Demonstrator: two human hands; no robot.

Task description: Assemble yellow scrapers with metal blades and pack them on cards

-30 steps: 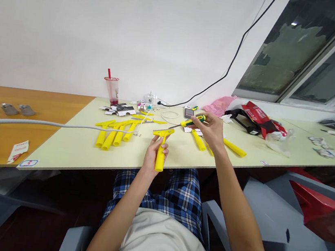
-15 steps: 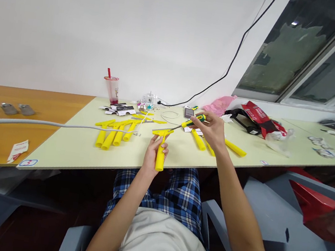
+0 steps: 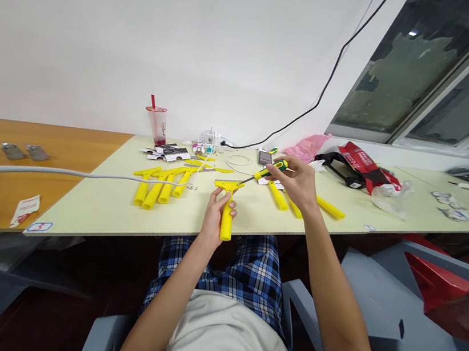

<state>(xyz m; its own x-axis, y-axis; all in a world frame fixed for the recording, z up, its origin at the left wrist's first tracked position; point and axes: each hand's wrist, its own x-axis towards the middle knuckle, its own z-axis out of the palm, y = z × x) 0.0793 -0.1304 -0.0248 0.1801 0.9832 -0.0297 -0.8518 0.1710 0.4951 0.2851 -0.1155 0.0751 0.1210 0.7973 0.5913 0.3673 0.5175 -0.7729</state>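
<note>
Change noted over the last second: slight. The left hand (image 3: 212, 219) now sits marginally further toward the right hand (image 3: 299, 181), carrying the yellow scraper (image 3: 227, 216) with it. The left hand is closed around the scraper's handle, head uppermost, above the table's near edge. The right hand pinches a green-and-yellow screwdriver (image 3: 272, 170), its shaft meeting the right end of the scraper's head; exact contact is too small to confirm. Work at the head is judged unfinished.

Surroundings: a white wall (image 3: 105, 37) stands beyond both hands, with a window (image 3: 406, 83) far to the right hand's right. The table (image 3: 96, 203) lies beneath. More yellow scrapers (image 3: 154, 195) lie left of the left hand; yellow handles (image 3: 278, 196) lie by the right hand. A plastic cup (image 3: 157, 125) stands beyond the left hand.
</note>
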